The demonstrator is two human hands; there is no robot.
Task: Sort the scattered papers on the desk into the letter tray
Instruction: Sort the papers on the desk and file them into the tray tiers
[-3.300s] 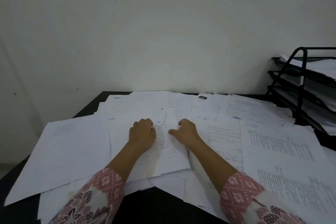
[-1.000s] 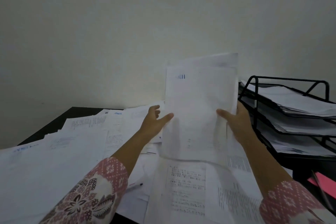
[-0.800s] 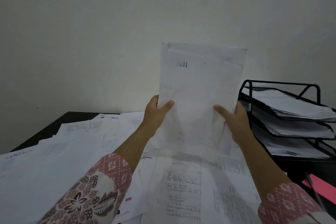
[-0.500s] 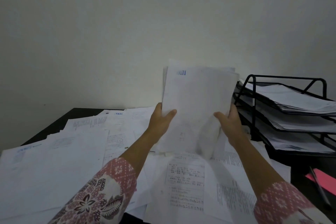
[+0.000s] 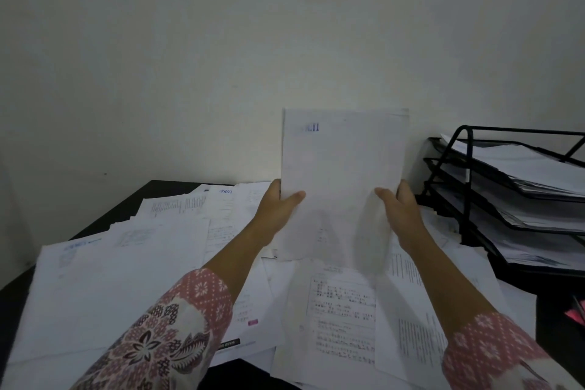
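while both hands hold a batch upright above the desk, the head view, the only one given, shows the job partly done. the left hand grasps the left edge of the upright sheaf of white printed papers, thumb on the near face and fingers behind. the right hand grasps the right edge the same way. the sheaf's lower edge hangs just over the sheets below, but i cannot tell whether it touches them. its edges look nearly flush, and a faint blue stamp sits near its top left corner. to the right, near the sheaf but apart from it, stands the black wire three-tier letter tray, and each tier already carries a layer of filed white papers. much is left: scattered white sheets overlap across most of the black desk, from the far left corner to the foot of the tray. a printed page of small text lies between the forearms. a pink flat item at the right edge is too cropped to name. by my reading the sheaf is being squared up before it goes into a tier, though which tier cannot be told.
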